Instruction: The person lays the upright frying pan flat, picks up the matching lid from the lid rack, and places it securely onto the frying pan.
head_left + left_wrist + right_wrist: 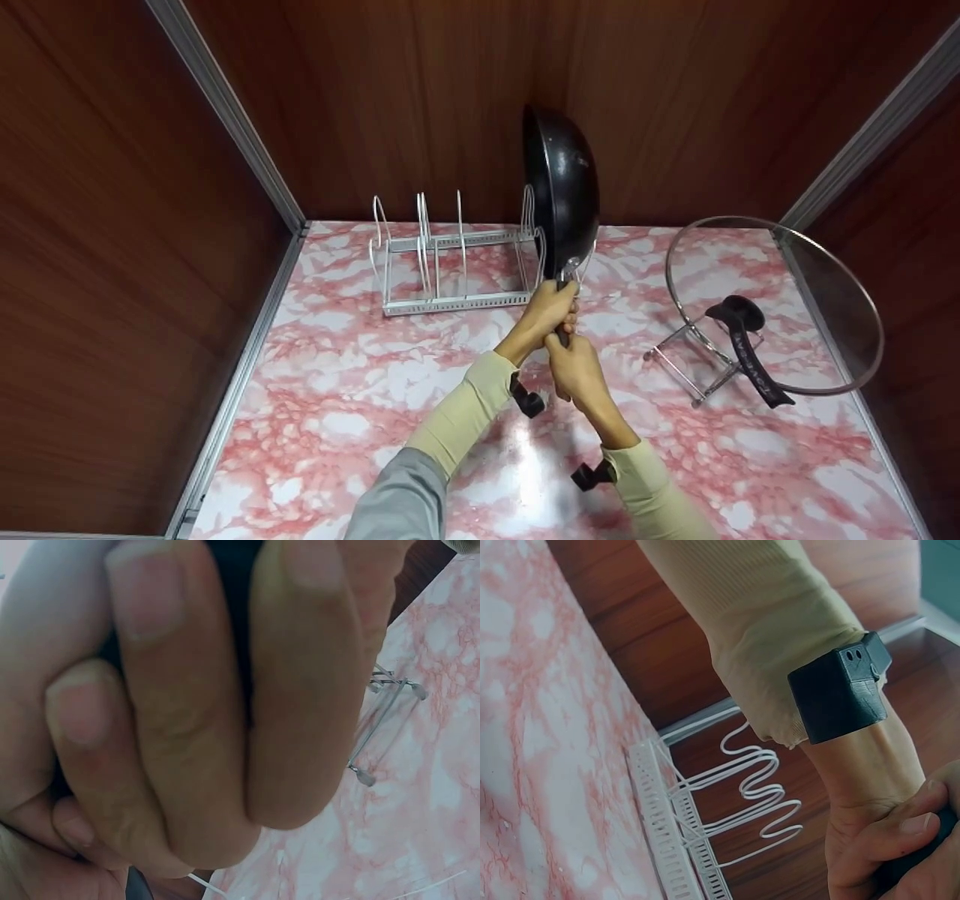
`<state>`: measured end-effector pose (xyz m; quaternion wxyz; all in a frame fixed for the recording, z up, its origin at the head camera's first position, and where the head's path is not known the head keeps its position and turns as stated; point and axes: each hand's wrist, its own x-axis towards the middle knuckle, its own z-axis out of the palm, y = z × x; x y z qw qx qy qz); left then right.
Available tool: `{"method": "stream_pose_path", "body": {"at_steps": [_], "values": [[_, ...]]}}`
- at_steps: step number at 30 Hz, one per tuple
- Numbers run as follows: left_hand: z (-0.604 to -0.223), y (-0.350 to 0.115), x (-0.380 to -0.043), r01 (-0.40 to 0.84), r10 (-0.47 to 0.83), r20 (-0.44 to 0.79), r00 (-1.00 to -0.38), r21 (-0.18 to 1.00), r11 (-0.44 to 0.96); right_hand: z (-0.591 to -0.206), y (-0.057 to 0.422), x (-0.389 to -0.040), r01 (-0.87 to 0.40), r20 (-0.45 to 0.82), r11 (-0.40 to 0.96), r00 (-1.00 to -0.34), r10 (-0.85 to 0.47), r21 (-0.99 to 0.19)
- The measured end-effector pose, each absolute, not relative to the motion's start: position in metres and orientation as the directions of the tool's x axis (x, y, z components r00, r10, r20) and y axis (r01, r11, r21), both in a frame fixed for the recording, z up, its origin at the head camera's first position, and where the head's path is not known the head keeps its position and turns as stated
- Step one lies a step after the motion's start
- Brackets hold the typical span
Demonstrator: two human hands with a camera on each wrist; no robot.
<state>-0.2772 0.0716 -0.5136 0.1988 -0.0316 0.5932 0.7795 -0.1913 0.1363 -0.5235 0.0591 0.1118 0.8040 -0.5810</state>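
A person's left hand (551, 311) and right hand (579, 367) grip the handle (563, 337) of a black pan (576, 180), fingers curled round it.
The left hand sits nearer the pan, which is on edge just beyond both hands, at the near end of a white wire rack (457, 304) on their left; to their right, a glass lid (799, 289) tilts over a metal stand (679, 373).

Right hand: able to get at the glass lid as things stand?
Probably not without letting go: the right hand grips the pan handle. If freed, likely yes; nothing visible blocks its way to the glass lid.
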Motion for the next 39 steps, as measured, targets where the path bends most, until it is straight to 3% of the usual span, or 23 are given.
{"method": "stream_pose_path", "body": {"at_steps": [39], "values": [[-0.491,0.075,-0.269,-0.321,0.308,-0.241,-0.92,0.915,-0.244,-0.505,0.143,-0.183,0.213,-0.192,0.298,-0.976,0.1,-0.93]]}}
